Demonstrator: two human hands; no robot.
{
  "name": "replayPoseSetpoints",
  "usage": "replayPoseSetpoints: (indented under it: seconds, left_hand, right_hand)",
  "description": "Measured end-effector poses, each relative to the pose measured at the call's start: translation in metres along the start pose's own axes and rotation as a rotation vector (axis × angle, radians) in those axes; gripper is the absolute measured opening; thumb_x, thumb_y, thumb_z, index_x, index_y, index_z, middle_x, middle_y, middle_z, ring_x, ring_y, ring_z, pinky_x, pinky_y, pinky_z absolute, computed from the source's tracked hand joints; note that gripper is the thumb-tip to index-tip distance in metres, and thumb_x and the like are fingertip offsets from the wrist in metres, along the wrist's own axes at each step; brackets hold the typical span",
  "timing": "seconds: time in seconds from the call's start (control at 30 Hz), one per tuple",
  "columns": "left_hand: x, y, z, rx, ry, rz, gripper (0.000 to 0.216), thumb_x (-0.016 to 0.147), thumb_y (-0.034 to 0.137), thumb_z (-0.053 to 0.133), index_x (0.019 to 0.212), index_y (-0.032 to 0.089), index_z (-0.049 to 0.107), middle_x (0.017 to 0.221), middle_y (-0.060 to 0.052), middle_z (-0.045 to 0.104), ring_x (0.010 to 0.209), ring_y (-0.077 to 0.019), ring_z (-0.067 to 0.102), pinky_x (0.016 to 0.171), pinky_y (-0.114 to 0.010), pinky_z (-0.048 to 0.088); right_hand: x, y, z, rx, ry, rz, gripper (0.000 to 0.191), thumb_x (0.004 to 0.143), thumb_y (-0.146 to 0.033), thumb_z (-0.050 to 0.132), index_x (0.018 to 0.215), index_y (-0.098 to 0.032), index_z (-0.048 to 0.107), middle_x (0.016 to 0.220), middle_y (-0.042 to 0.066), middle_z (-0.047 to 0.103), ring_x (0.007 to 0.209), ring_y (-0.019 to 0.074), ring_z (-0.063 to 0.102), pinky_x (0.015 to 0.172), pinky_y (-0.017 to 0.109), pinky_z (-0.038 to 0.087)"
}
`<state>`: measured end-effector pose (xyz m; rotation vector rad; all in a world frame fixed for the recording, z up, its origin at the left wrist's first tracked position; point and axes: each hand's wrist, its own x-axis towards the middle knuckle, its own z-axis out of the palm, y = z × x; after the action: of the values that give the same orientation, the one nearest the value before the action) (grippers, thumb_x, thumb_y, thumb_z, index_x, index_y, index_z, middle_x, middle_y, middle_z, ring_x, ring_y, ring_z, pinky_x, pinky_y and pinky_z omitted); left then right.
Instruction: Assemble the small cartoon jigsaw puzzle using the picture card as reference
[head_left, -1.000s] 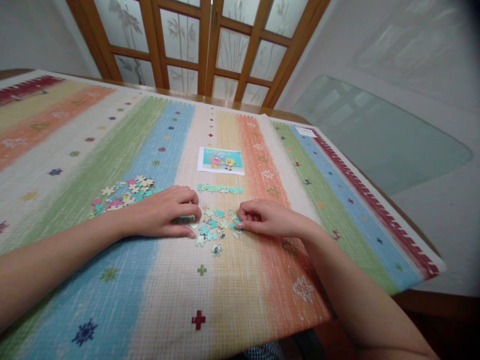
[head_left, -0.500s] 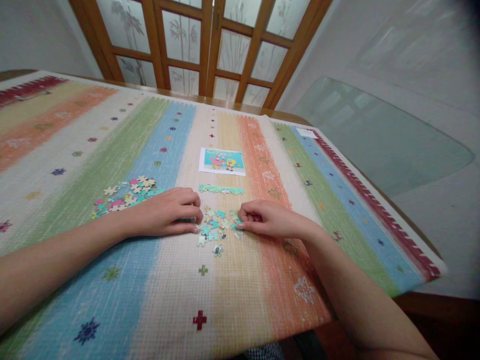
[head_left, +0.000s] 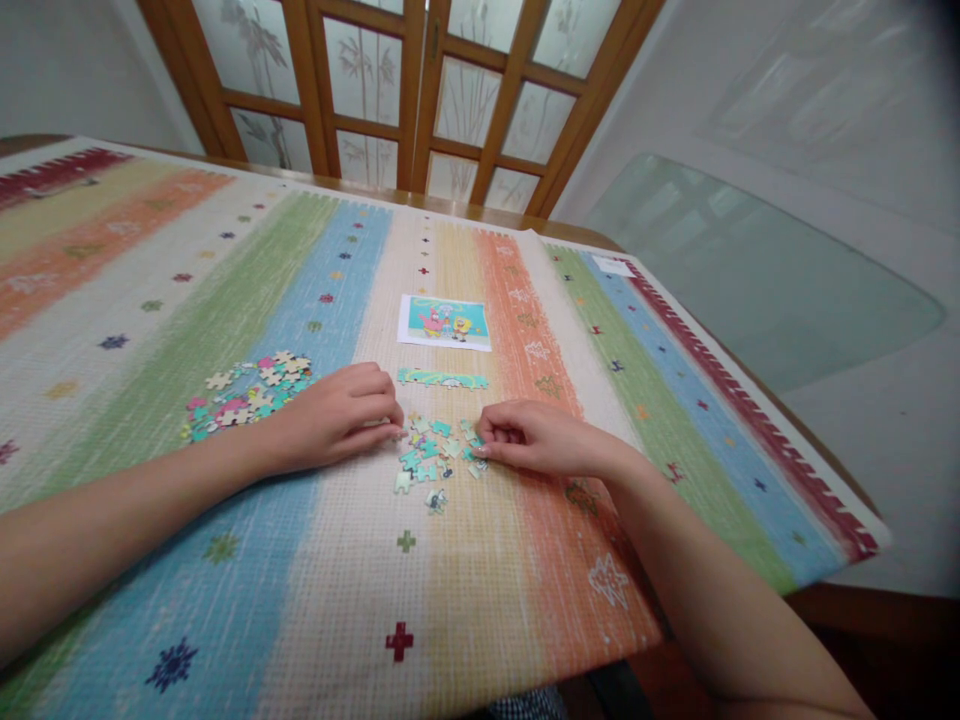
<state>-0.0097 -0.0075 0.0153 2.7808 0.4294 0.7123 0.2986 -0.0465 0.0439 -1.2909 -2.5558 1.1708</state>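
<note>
Several small loose jigsaw pieces point(head_left: 429, 455), mostly teal with a few pale ones, lie scattered in a little cluster on the cream stripe of the striped woven cloth point(head_left: 225, 560), between the person's two hands. The left hand point(head_left: 337, 418) rests palm down at the cluster's left edge. Its fingers point(head_left: 379, 405) are curled inward, with the tips touching or just beside the nearest pieces; whether they grip one cannot be told. The right hand point(head_left: 534, 438) lies at the cluster's right edge, its fingertips point(head_left: 484, 440) bent and drawn close together over the outermost pieces. A hold on any piece cannot be made out there either. Both bare forearms lie along the cloth towards the near edge.

Just beyond the cluster, a short joined strip of teal puzzle pieces point(head_left: 442, 379) lies flat across the cream stripe. Farther back sits a small rectangular picture card point(head_left: 445, 322) with a white border, showing cartoon figures on a teal ground. To the left of the left hand, on the green stripe, a larger heap of mixed pink, cream and teal pieces point(head_left: 247, 392) is spread out.

The cloth covers a wooden table point(head_left: 465, 208), and a small white label point(head_left: 611, 265) lies near its far right corner. Beyond the table's right side a pane of greenish glass point(head_left: 750, 290) leans against the pale wall. Wooden-framed doors with frosted panes point(head_left: 420, 90) stand behind.
</note>
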Motion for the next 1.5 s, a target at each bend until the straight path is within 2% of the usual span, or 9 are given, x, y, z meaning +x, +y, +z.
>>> replayPoseSetpoints:
  seconds: [0.33,0.47,0.57,0.73,0.83,0.93,1.1,1.37,1.5]
  left_hand:
    - [0.000,0.014,-0.006,-0.323,0.059,-0.533,0.024,0.102,0.039,0.044,0.094,0.020,0.056,0.061,0.006,0.061,0.053,-0.0106,0.056,0.058,-0.022,0.041]
    - [0.003,0.019,-0.002,-0.399,0.056,-0.522,0.027,0.102,0.040,0.046,0.095,0.019,0.062,0.073,0.002,0.063,0.065,-0.0120,0.058,0.064,-0.024,0.044]
    - [0.003,0.021,0.002,-0.454,0.031,-0.522,0.030,0.104,0.039,0.043,0.114,0.020,0.064,0.085,0.001,0.063,0.069,-0.0118,0.055,0.064,-0.024,0.042]
    - [0.004,0.025,0.006,-0.554,0.068,-0.538,0.035,0.103,0.039,0.047,0.132,0.019,0.052,0.070,0.007,0.047,0.061,-0.0107,0.046,0.059,-0.023,0.036]
    - [0.006,0.028,0.009,-0.605,0.085,-0.512,0.034,0.101,0.036,0.051,0.131,0.019,0.051,0.066,0.008,0.045,0.059,-0.0103,0.046,0.059,-0.023,0.037]
    - [0.008,0.030,0.011,-0.618,0.099,-0.494,0.030,0.100,0.034,0.053,0.126,0.020,0.053,0.066,0.008,0.050,0.059,-0.0097,0.049,0.059,-0.022,0.038]
    - [0.010,0.033,0.012,-0.635,0.123,-0.450,0.025,0.102,0.034,0.052,0.123,0.020,0.054,0.068,0.007,0.055,0.058,-0.0093,0.054,0.060,-0.022,0.042]
    - [0.010,0.035,0.012,-0.618,0.107,-0.350,0.022,0.102,0.032,0.052,0.121,0.021,0.055,0.071,0.005,0.057,0.065,-0.0119,0.056,0.065,-0.025,0.045]
    - [0.008,0.034,0.010,-0.551,0.127,-0.329,0.021,0.102,0.030,0.052,0.121,0.021,0.056,0.088,0.000,0.062,0.080,-0.0134,0.060,0.074,-0.027,0.049]
  right_hand:
    - [-0.002,0.001,0.001,0.018,-0.002,0.010,0.024,0.096,-0.042,0.058,0.086,-0.020,0.057,0.073,-0.001,0.056,0.064,0.0128,0.049,0.059,0.026,0.035]
    - [-0.003,-0.001,0.000,0.035,0.015,0.037,0.023,0.095,-0.042,0.060,0.093,-0.020,0.059,0.072,-0.002,0.056,0.063,0.0129,0.049,0.059,0.026,0.035]
    - [-0.003,-0.003,0.001,0.046,0.126,0.040,0.021,0.096,-0.041,0.060,0.099,-0.020,0.061,0.066,-0.005,0.050,0.059,0.0125,0.046,0.058,0.027,0.034]
    - [0.003,-0.018,0.016,0.125,0.355,-0.060,0.018,0.099,-0.038,0.057,0.101,-0.021,0.063,0.071,-0.003,0.056,0.064,0.0136,0.051,0.061,0.028,0.039]
    - [0.009,-0.031,0.030,0.116,0.431,-0.194,0.014,0.099,-0.034,0.060,0.102,-0.022,0.066,0.088,0.002,0.067,0.080,0.0159,0.060,0.077,0.031,0.045]
    - [0.015,-0.041,0.042,0.013,0.472,-0.271,0.015,0.099,-0.032,0.060,0.107,-0.022,0.068,0.088,0.003,0.067,0.088,0.0192,0.059,0.082,0.034,0.045]
    - [0.021,-0.045,0.050,-0.077,0.528,-0.278,0.022,0.100,-0.029,0.058,0.118,-0.021,0.067,0.086,0.004,0.068,0.087,0.0211,0.058,0.081,0.036,0.044]
    - [0.025,-0.047,0.054,0.021,0.613,-0.320,0.010,0.097,-0.022,0.057,0.096,-0.025,0.066,0.083,0.001,0.068,0.085,0.0193,0.060,0.077,0.035,0.046]
    - [0.022,-0.041,0.051,-0.166,0.716,-0.432,0.009,0.098,-0.021,0.058,0.099,-0.024,0.065,0.080,0.001,0.068,0.082,0.0191,0.059,0.075,0.035,0.045]
